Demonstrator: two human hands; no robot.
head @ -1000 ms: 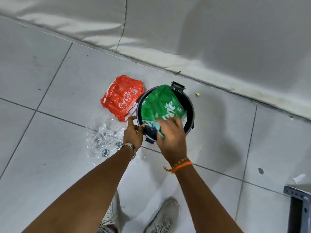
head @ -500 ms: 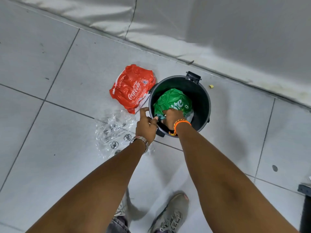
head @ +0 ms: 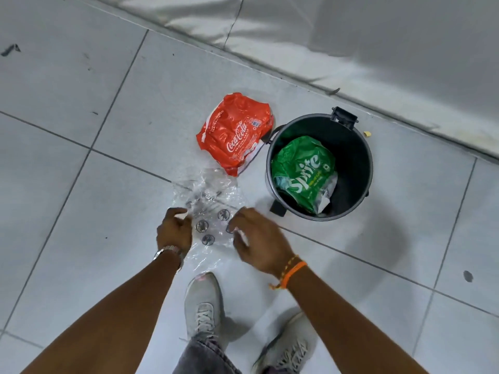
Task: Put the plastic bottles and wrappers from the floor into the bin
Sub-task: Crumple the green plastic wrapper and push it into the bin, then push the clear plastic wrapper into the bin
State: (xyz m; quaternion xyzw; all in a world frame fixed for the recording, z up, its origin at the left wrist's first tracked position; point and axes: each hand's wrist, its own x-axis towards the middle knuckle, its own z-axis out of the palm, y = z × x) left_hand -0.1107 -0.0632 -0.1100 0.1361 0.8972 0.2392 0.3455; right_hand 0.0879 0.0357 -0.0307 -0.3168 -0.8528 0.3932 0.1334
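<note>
A black round bin (head: 359, 147) stands on the tiled floor with a green Sprite wrapper (head: 303, 171) lying inside it. A red Coca-Cola wrapper (head: 233, 132) lies on the floor just left of the bin. In front of that lies a crumpled clear plastic wrapper (head: 209, 203) with round dark prints. My left hand (head: 174, 230) is at its left edge and my right hand (head: 259, 240) at its right edge, both with fingers apart and curled, right at the plastic. No firm grip shows on either side.
A white wall (head: 351, 36) runs behind the bin, with a small yellow scrap (head: 367, 134) at its foot. My two grey shoes (head: 204, 303) stand just behind the clear wrapper.
My right hand came out of the bin, leaving the Sprite wrapper inside. My left hand let go of the bin's rim. Both hands moved down and left to the clear wrapper.
</note>
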